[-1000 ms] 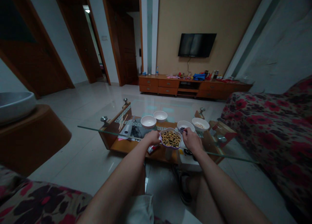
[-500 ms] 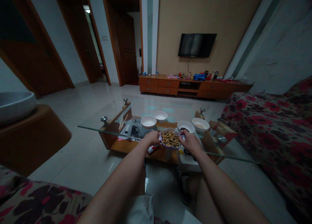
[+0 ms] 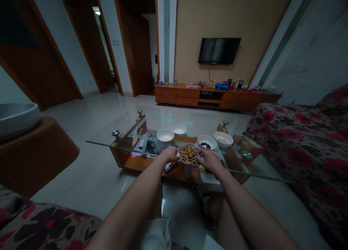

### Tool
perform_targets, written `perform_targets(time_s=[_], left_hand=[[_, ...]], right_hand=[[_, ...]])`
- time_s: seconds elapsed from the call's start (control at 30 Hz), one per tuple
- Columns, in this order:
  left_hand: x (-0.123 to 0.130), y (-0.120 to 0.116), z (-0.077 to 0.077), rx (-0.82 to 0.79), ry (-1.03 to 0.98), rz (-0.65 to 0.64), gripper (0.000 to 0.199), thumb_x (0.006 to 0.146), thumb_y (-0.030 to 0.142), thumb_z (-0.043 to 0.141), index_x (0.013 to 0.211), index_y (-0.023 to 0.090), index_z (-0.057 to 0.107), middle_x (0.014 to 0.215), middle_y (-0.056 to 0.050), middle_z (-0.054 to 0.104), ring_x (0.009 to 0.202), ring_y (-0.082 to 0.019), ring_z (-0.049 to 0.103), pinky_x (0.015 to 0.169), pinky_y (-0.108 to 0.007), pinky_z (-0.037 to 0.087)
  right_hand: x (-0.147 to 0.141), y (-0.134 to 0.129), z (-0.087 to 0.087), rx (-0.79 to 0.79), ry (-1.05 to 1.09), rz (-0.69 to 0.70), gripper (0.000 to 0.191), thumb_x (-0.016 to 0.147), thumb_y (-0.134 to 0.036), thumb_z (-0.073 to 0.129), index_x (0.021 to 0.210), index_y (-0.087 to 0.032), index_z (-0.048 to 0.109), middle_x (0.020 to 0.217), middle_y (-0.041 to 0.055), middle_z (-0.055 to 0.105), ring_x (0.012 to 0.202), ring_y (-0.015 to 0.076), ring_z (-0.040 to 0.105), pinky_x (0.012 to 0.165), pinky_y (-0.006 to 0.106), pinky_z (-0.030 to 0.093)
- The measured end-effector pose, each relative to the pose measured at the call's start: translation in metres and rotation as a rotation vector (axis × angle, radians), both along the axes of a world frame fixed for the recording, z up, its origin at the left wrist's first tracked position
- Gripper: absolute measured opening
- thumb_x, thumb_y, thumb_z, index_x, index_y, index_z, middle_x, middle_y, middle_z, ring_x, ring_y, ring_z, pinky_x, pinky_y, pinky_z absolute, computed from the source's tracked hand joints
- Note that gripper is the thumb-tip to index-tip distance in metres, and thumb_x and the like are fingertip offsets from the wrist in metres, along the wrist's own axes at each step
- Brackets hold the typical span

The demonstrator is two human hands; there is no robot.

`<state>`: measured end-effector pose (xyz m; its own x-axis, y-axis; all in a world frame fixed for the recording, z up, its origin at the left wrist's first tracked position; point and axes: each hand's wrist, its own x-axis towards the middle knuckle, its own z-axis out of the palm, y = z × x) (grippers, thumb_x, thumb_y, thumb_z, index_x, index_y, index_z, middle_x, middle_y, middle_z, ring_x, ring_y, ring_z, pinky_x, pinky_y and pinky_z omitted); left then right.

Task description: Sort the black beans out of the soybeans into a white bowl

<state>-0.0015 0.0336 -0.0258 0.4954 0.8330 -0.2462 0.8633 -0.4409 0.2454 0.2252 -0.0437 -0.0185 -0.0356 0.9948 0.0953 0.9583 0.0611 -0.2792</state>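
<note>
My left hand (image 3: pixel 170 154) is closed on the left edge of a scalloped, purple-rimmed bowl (image 3: pixel 190 165). Mixed yellow and black beans (image 3: pixel 187 155) fill it. My right hand (image 3: pixel 209 160) reaches over the bowl's right side, fingertips pinched together at the beans; anything between them is too small to make out. Just behind that hand, a white bowl (image 3: pixel 211 138) contains black beans (image 3: pixel 205 145). Further right, another white bowl (image 3: pixel 230 137) holds a few pale pieces. Two more white bowls (image 3: pixel 165 135) stand at the back left with nothing visible inside.
All the bowls stand on a glass-topped coffee table (image 3: pixel 108 144) with a sharp front edge. Sticks (image 3: pixel 137 137) and papers show at its left. A white box (image 3: pixel 210 181) is below the glass. A floral sofa (image 3: pixel 293 134) is at right, a stool (image 3: pixel 51 148) at left.
My right hand has moved from the bowl's right rim inward over the beans, uncovering more of the black beans in the white bowl behind. My left hand keeps its place.
</note>
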Motion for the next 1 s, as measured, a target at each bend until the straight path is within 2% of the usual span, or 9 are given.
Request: perform_targets(time_s=[0.33,0.6,0.8,1.0], left_hand=[[0.0001,0.0023,-0.0025,0.002,0.002,-0.017,0.029,0.085,0.036,0.064,0.103,0.018,0.078,0.108,-0.014,0.078,0.096,-0.028,0.074,0.082,-0.032,0.057],[0.0008,0.0019,-0.0034,0.006,-0.007,-0.016,0.028,0.085,0.036,0.065,0.103,0.018,0.078,0.109,-0.014,0.078,0.098,-0.028,0.074,0.083,-0.032,0.057],[0.0006,0.0041,-0.006,0.009,-0.005,-0.022,0.032,0.086,0.036,0.065,0.11,0.018,0.076,0.115,-0.015,0.077,0.102,-0.03,0.073,0.085,-0.034,0.057],[0.0012,0.003,-0.0051,0.009,0.0,-0.023,0.031,0.086,0.036,0.064,0.106,0.017,0.077,0.112,-0.016,0.077,0.099,-0.03,0.074,0.083,-0.034,0.058]], right_hand=[[-0.0084,-0.0002,0.0057,-0.023,-0.018,-0.006,0.021,0.094,-0.03,0.054,0.102,-0.021,0.071,0.097,0.0056,0.077,0.086,0.0178,0.068,0.068,0.025,0.036],[-0.0069,0.001,0.002,-0.023,-0.012,0.018,0.022,0.096,-0.031,0.053,0.104,-0.022,0.071,0.097,0.0058,0.076,0.088,0.0179,0.068,0.071,0.025,0.039],[-0.0085,-0.0003,0.0049,-0.038,-0.025,0.023,0.024,0.097,-0.032,0.052,0.109,-0.022,0.071,0.1,0.0068,0.077,0.091,0.0191,0.07,0.072,0.025,0.04],[-0.0085,0.0003,0.0039,-0.04,-0.044,0.022,0.024,0.098,-0.032,0.052,0.108,-0.022,0.071,0.1,0.0069,0.077,0.09,0.0192,0.07,0.07,0.025,0.039]])
